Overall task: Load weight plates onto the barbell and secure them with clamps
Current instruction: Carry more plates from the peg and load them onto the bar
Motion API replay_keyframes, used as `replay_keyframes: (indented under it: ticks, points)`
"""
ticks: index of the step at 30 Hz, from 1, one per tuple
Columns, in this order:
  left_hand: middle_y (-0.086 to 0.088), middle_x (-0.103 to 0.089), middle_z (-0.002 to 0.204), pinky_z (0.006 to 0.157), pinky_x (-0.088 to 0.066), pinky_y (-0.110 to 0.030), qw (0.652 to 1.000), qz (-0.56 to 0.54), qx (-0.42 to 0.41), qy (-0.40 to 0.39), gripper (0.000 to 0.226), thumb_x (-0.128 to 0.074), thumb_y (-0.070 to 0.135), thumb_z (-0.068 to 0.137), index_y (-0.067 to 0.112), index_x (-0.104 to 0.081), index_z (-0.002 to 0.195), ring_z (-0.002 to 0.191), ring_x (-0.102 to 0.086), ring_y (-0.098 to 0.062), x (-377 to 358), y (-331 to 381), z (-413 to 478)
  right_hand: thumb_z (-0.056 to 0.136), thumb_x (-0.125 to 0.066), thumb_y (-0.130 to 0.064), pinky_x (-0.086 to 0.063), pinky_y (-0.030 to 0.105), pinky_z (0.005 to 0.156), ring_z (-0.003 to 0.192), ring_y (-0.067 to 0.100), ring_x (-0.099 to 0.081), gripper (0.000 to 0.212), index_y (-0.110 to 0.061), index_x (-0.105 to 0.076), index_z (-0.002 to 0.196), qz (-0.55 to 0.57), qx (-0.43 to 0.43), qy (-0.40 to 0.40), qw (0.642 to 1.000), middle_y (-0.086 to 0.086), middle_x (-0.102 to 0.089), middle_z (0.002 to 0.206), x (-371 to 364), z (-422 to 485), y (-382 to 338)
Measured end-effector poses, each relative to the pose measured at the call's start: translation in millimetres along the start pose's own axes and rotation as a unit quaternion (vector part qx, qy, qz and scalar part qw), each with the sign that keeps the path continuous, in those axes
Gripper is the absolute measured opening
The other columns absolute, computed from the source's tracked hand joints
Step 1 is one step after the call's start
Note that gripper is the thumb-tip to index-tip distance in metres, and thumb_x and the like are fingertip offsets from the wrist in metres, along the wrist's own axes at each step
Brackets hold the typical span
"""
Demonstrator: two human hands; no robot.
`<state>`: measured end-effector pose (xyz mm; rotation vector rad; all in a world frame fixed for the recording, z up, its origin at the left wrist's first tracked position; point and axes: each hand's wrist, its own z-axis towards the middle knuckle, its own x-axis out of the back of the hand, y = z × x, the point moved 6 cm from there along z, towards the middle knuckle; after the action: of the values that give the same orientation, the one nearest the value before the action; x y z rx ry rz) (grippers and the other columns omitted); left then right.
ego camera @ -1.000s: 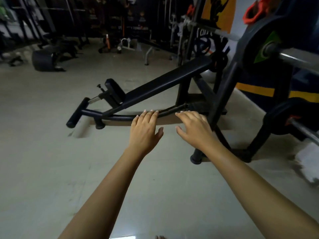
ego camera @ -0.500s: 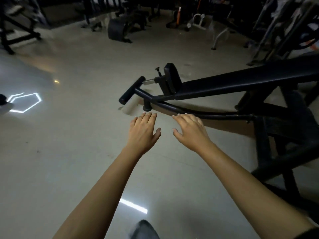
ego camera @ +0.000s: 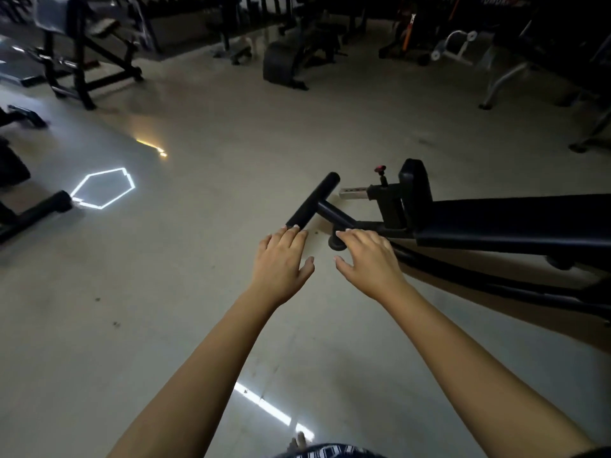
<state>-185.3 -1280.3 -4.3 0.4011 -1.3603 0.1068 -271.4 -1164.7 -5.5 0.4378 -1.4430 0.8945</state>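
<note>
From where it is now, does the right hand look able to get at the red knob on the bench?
Probably yes. The right hand is empty, held out with fingers spread, and the red knob stands exposed beyond it; nothing blocks the way. How far off it lies is unclear.

No readable text, labels or numbers (faint lettering on far banner [ego camera: 479, 0] too blurred).

Bare floor [ego camera: 198, 276] left — bench [ego camera: 496, 223] blocking right
</note>
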Motion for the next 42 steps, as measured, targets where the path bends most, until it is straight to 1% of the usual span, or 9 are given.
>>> replay_keyframes:
  ticks: [5, 13, 17, 23, 26, 29, 33, 40, 42]
  points:
    - [-0.017, -0.053, 0.132, 0.100, -0.040, -0.047, 1.000, 0.010, -0.020, 0.001, 0.058, -0.032, 0.039, 0.084, 0.005, -0.048, 0.128, 0.127, -0.046, -0.034, -10.0, -59.0, 83.8, 0.090, -0.050, -0.034, -0.023, 0.042, 0.112, 0.134, 0.024, -0.035, 0.050, -0.016, -0.040, 0.136, -0.001, 0.019, 0.022, 1.000, 0.007, -0.045, 0.141, -20.1, 102.0, -3.4]
    - [-0.017, -0.059, 0.125, 0.091, -0.047, -0.047, 0.999, 0.032, -0.009, -0.031, 0.058, -0.031, 0.041, 0.083, 0.004, -0.051, 0.123, 0.118, -0.055, -0.035, -39.7, -162.7, 249.6, 0.089, -0.053, -0.029, -0.020, 0.048, 0.112, 0.135, 0.031, -0.034, 0.048, -0.011, -0.044, 0.133, 0.014, 0.011, 0.028, 0.999, 0.012, -0.046, 0.140, -66.4, 293.9, 9.1]
    - [-0.015, -0.047, 0.139, 0.103, -0.036, -0.046, 0.998, 0.034, -0.016, -0.046, 0.056, -0.039, 0.036, 0.087, 0.006, -0.040, 0.134, 0.130, -0.041, -0.033, -40.0, -207.2, 342.7, 0.092, -0.048, -0.033, -0.014, 0.046, 0.114, 0.138, 0.028, -0.028, 0.049, -0.015, -0.039, 0.137, 0.015, 0.001, 0.017, 1.000, 0.009, -0.041, 0.145, -77.1, 396.1, 16.7]
    - [-0.014, -0.053, 0.134, 0.099, -0.041, -0.045, 0.998, 0.032, -0.015, -0.054, 0.062, -0.027, 0.042, 0.083, 0.008, -0.044, 0.131, 0.125, -0.048, -0.032, -51.3, -274.2, 473.5, 0.084, -0.057, -0.029, -0.035, 0.050, 0.103, 0.122, 0.035, -0.050, 0.044, -0.009, -0.055, 0.123, 0.006, -0.003, 0.045, 0.999, 0.015, -0.059, 0.127, -96.0, 535.7, 29.3]
    - [-0.014, -0.054, 0.132, 0.099, -0.041, -0.044, 0.998, 0.020, -0.046, -0.037, 0.056, -0.035, 0.039, 0.085, 0.007, -0.046, 0.130, 0.124, -0.049, -0.032, -59.8, -304.5, 545.6, 0.077, -0.056, -0.030, -0.045, 0.050, 0.092, 0.108, 0.036, -0.060, 0.044, -0.008, -0.061, 0.115, 0.004, -0.034, 0.054, 0.998, 0.016, -0.066, 0.116, -112.3, 604.2, 40.2]
    - [-0.014, -0.045, 0.141, 0.106, -0.033, -0.044, 0.996, 0.003, -0.079, -0.034, 0.053, -0.045, 0.033, 0.089, 0.008, -0.039, 0.136, 0.132, -0.039, -0.031, -67.1, -333.8, 620.5, 0.081, -0.054, -0.029, -0.042, 0.048, 0.096, 0.114, 0.035, -0.056, 0.045, -0.009, -0.057, 0.120, -0.001, -0.066, 0.063, 0.996, 0.016, -0.062, 0.123, -128.7, 671.9, 52.0]
    - [-0.011, -0.032, 0.149, 0.111, -0.023, -0.041, 0.987, 0.009, -0.142, -0.071, 0.056, -0.041, 0.035, 0.093, 0.011, -0.028, 0.141, 0.138, -0.028, -0.027, -71.2, -368.7, 719.2, 0.088, -0.054, -0.028, -0.032, 0.045, 0.105, 0.126, 0.033, -0.045, 0.046, -0.011, -0.048, 0.131, 0.007, -0.136, 0.063, 0.989, 0.014, -0.052, 0.136, -142.1, 759.6, 64.5]
    - [-0.014, -0.043, 0.143, 0.105, -0.033, -0.045, 0.966, 0.008, -0.242, -0.094, 0.056, -0.034, 0.040, 0.090, 0.009, -0.038, 0.136, 0.132, -0.040, -0.031, -92.7, -379.2, 884.7, 0.077, -0.065, -0.024, -0.046, 0.048, 0.092, 0.108, 0.036, -0.061, 0.044, -0.008, -0.059, 0.118, -0.018, -0.233, 0.109, 0.966, 0.017, -0.064, 0.118, -135.7, 879.0, 124.4]
    - [-0.011, -0.032, 0.149, 0.110, -0.025, -0.042, 0.958, 0.009, -0.265, -0.112, 0.056, -0.037, 0.038, 0.093, 0.011, -0.029, 0.141, 0.138, -0.029, -0.028, -109.7, -369.9, 925.7, 0.077, -0.064, -0.024, -0.046, 0.049, 0.092, 0.107, 0.037, -0.061, 0.044, -0.008, -0.059, 0.117, -0.016, -0.264, 0.118, 0.957, 0.018, -0.065, 0.117, -134.5, 902.0, 154.6]
